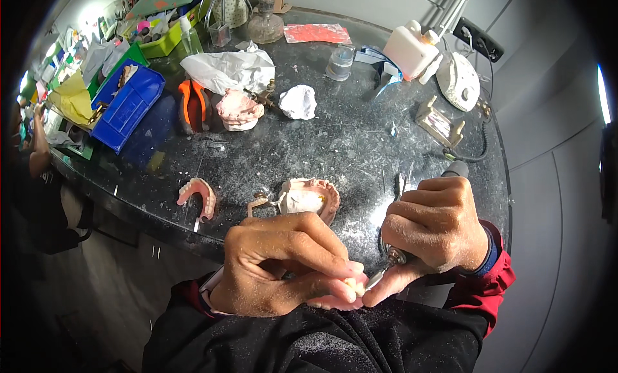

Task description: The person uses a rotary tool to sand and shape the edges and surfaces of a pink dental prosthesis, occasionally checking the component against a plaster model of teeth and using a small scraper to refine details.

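Note:
Close to my body, my left hand (283, 263) pinches a pink denture (327, 303) with pale teeth between thumb and fingertips. A rotary handpiece (394, 254) is wrapped in my right hand (438, 225), and its slim metal tip is at the denture's teeth. My right thumb rests against the denture's side, while most of the denture is hidden by my fingers. Just beyond my left hand lies a pink and white dental cast (328, 194) with a brass-coloured bracket beside it. Farther left, a second denture (201, 196), curved like a horseshoe, rests on the dark bench.
White dust covers the bench (360, 141). Behind are another pink cast (239, 110), a white plaster piece (298, 102), crumpled white plastic (232, 69) and a blue bin (129, 106). A white control unit (458, 82) with a cable stands right. Another person (40, 144) is at far left.

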A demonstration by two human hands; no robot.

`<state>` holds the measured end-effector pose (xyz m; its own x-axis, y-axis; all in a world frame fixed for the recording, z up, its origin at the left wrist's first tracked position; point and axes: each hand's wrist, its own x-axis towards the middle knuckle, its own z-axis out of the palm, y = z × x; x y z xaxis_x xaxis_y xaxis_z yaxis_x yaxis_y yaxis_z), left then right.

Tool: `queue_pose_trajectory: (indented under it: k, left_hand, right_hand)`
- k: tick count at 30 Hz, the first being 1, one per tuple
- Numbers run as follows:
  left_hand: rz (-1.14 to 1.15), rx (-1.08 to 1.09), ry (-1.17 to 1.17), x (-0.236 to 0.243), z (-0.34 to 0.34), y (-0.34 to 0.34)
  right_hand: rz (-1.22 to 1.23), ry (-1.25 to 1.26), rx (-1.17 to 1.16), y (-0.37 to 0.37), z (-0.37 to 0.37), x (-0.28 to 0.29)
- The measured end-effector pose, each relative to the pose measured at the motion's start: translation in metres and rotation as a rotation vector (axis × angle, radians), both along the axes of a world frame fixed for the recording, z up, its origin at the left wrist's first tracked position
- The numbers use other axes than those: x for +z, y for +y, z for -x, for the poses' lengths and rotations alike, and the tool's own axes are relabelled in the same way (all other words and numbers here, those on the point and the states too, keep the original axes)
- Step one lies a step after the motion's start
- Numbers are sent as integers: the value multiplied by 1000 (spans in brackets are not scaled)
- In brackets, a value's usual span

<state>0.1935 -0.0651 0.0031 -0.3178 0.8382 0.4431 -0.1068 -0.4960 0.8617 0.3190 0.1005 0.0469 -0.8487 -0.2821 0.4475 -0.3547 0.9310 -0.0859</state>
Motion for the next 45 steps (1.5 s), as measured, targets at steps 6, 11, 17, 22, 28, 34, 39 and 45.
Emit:
queue_pose_trajectory:
  k: [6,11,17,22,28,34,39,45]
  left_hand:
    - [-21,-113,-50,-5,4,0]
    - [-19,-126,-68,-5,3,0]
    - [-49,-124,-50,-5,3,1]
    - [-36,-112,-76,-5,1,0]
    - [-38,-107,-92,-5,1,-1]
    - [-43,-105,-83,-7,1,-2]
    - [-19,-146,-152,-6,-2,-5]
    - [-7,-194,-226,-9,-4,-3]
  right_hand:
    - [15,-17,1,1,1,0]
    - [55,-19,14,1,1,0]
    - [3,-23,31,2,1,3]
    - [37,-14,53,4,1,0]
    - [69,-23,40,2,3,0]
    - [62,-28,37,1,3,1]
    - [65,-46,81,1,1,4]
    - [137,-60,94,2,5,-2]
